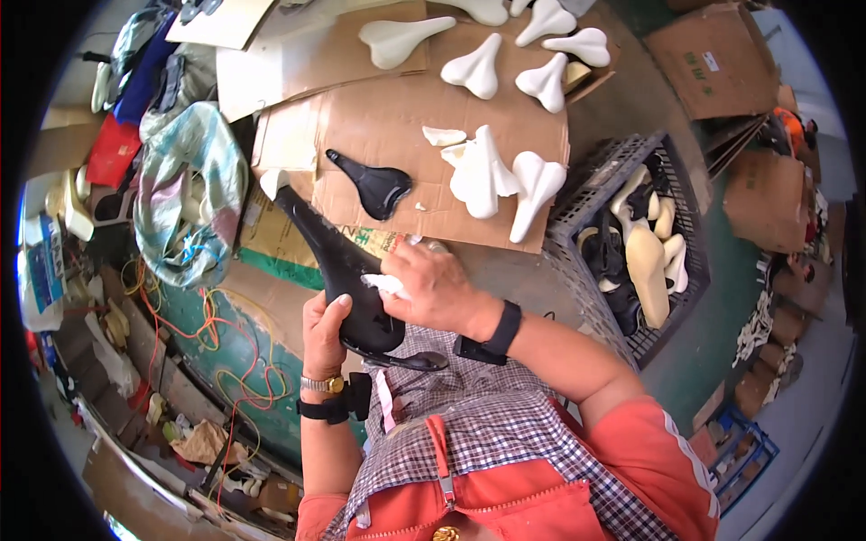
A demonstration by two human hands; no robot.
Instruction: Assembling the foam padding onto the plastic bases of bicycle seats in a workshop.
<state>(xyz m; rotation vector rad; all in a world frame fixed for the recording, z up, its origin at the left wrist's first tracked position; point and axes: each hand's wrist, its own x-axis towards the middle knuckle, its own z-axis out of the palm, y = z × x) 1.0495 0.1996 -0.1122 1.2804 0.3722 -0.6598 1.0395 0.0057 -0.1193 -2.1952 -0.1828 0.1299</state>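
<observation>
The left hand (pixel 323 334) is gripping a long black saddle (pixel 339 261). The right hand (pixel 433 287) is holding a white wad (pixel 382 284) against it — fingers (pixel 396 267) curled.

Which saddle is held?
The black saddle gripped by the left hand, a white wad against it; the loose black saddle and white ones lie untouched.
</observation>
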